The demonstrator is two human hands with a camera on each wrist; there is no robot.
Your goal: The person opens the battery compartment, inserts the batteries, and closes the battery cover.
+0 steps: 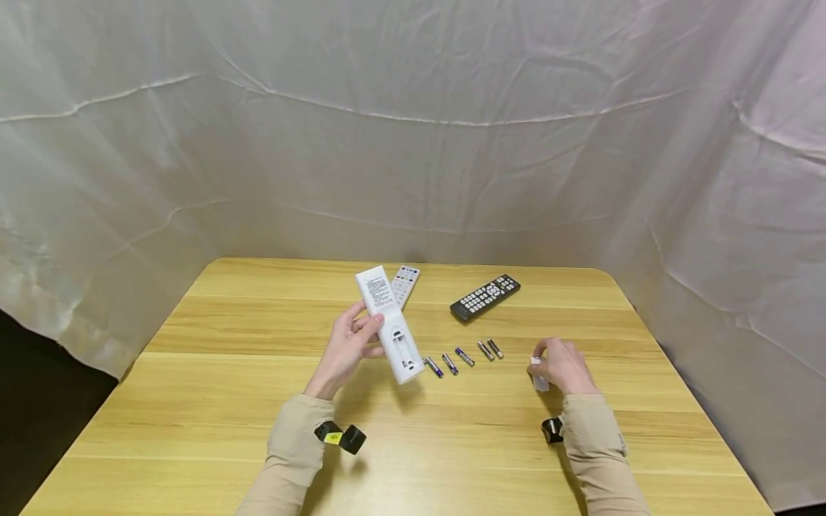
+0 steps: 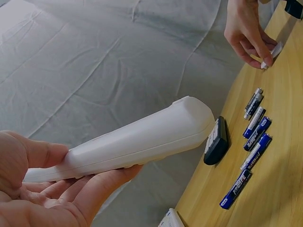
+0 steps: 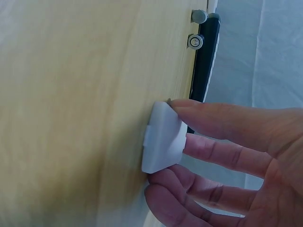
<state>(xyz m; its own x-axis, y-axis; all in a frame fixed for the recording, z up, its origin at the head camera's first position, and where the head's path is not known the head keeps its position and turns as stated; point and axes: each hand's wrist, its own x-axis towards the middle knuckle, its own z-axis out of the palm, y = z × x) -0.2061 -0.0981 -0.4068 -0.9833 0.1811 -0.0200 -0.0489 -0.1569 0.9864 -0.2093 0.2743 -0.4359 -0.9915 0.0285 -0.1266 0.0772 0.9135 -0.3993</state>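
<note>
In the head view my left hand [image 1: 348, 344] grips a white remote control [image 1: 389, 322], its back turned up and its battery compartment uncovered, with no batteries inside. The left wrist view shows that remote [image 2: 142, 137] from the side, thumb on one face and fingers beneath. My right hand [image 1: 564, 365] pinches a small white battery cover [image 1: 540, 380] at the table surface, on the right. Seen from the right wrist, the cover [image 3: 163, 139] sits between thumb and fingers, tilted against the wood. Several batteries [image 1: 449, 364] lie in a loose row between the hands.
A black remote control [image 1: 485, 297] lies behind the batteries. Another white remote [image 1: 405, 283], buttons up, is partly hidden behind the held one. The wooden table [image 1: 258, 308] ends at a back edge before a pale fabric curtain [image 1: 413, 172].
</note>
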